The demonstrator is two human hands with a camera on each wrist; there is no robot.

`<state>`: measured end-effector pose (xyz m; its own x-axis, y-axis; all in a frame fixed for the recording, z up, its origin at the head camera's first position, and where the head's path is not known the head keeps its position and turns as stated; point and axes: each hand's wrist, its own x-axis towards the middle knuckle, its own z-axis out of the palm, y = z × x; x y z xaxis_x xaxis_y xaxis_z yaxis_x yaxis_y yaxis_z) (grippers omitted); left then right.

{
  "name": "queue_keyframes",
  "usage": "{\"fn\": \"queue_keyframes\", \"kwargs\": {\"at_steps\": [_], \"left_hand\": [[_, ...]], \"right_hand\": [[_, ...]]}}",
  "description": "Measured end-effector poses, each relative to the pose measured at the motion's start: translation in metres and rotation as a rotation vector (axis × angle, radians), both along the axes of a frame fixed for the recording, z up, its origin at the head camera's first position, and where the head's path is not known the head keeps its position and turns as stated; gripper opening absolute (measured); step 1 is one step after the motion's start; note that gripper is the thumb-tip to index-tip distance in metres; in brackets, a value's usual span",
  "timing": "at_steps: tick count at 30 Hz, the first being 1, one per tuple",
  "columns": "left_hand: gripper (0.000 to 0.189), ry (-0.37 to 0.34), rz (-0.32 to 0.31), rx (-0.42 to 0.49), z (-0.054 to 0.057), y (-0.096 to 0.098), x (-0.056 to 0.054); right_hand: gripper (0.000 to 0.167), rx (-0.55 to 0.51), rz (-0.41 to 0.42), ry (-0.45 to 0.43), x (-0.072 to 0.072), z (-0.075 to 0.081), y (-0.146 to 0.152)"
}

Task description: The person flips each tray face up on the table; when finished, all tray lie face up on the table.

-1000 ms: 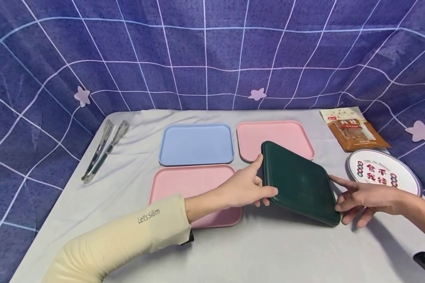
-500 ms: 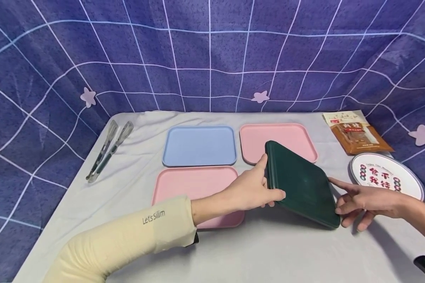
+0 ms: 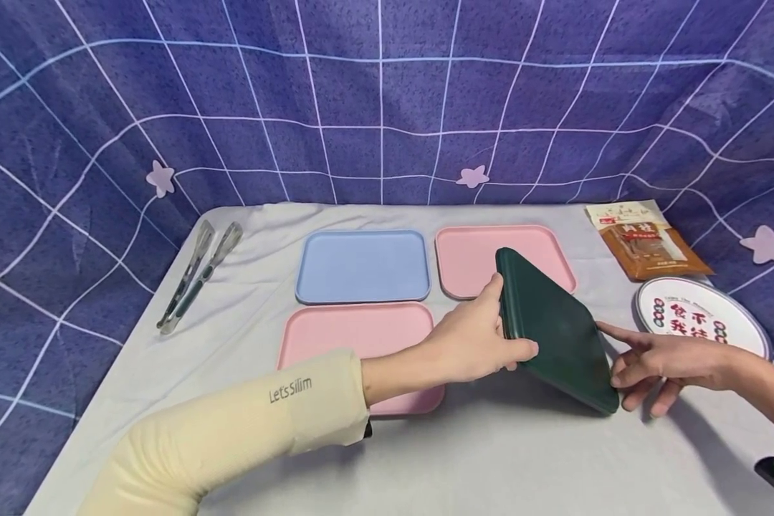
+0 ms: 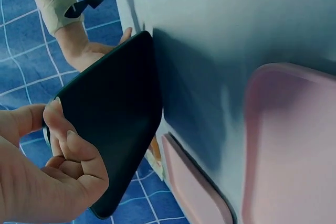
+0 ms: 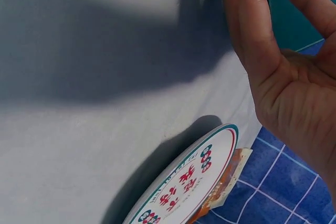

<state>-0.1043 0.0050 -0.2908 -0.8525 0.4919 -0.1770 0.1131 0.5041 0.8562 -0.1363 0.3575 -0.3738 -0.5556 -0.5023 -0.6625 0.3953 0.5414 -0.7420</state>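
Observation:
A dark green tray [image 3: 551,326] is tilted above the white-covered table, its left end raised and its lower right corner near the cloth. My left hand [image 3: 467,340] grips the raised left end, thumb on the face towards me and fingers around behind. In the left wrist view, curled fingers [image 4: 73,150] hold the edge of the dark tray [image 4: 115,103]. At the other end my right hand [image 3: 671,365] touches the right edge with its fingertips; in the right wrist view its fingers [image 5: 254,24] look mostly straight. Some fingertips there are hidden.
A blue tray [image 3: 363,266] and a pink tray [image 3: 467,244] lie at the back. Another pink tray [image 3: 342,330] lies partly under my left arm. Metal tongs [image 3: 196,279] are far left. A brown food packet [image 3: 648,244] and a round white plate [image 3: 671,290] stand right.
The green tray's left end has risen and swung slightly right, steepening its tilt, with my left hand moving along. My right hand has stayed at the right edge.

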Motion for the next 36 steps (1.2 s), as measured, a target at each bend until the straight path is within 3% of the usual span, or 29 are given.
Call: {"fn": "queue_keyframes", "kwargs": {"at_steps": [3, 6, 11, 15, 19, 23, 27, 36], "left_hand": [[0.069, 0.025, 0.020, -0.022, 0.001, 0.002, 0.000], [0.083, 0.040, 0.040, -0.062, 0.000, 0.002, 0.000], [0.089, 0.087, 0.076, -0.111, 0.000, 0.002, 0.000], [0.083, 0.115, 0.105, -0.116, 0.002, 0.004, 0.001], [0.076, 0.141, 0.116, -0.134, 0.004, 0.006, 0.002], [0.069, 0.173, 0.107, -0.164, 0.007, 0.008, 0.002], [0.061, 0.194, 0.091, -0.166, 0.009, 0.011, 0.002], [0.068, 0.235, 0.083, -0.092, 0.011, 0.017, 0.004]], "right_hand": [[0.102, 0.029, 0.001, 0.029, 0.001, 0.002, -0.001], [0.105, 0.110, -0.003, 0.116, 0.001, 0.014, -0.009], [0.105, 0.272, 0.013, 0.305, -0.009, 0.067, -0.044], [0.094, 0.302, 0.052, 0.347, -0.021, 0.109, -0.083], [0.094, 0.339, 0.092, 0.387, -0.032, 0.135, -0.119], [0.094, 0.415, 0.116, 0.390, -0.041, 0.142, -0.145], [0.079, 0.473, 0.103, 0.370, -0.045, 0.141, -0.158], [0.064, 0.487, 0.071, 0.387, -0.047, 0.145, -0.159]]}}
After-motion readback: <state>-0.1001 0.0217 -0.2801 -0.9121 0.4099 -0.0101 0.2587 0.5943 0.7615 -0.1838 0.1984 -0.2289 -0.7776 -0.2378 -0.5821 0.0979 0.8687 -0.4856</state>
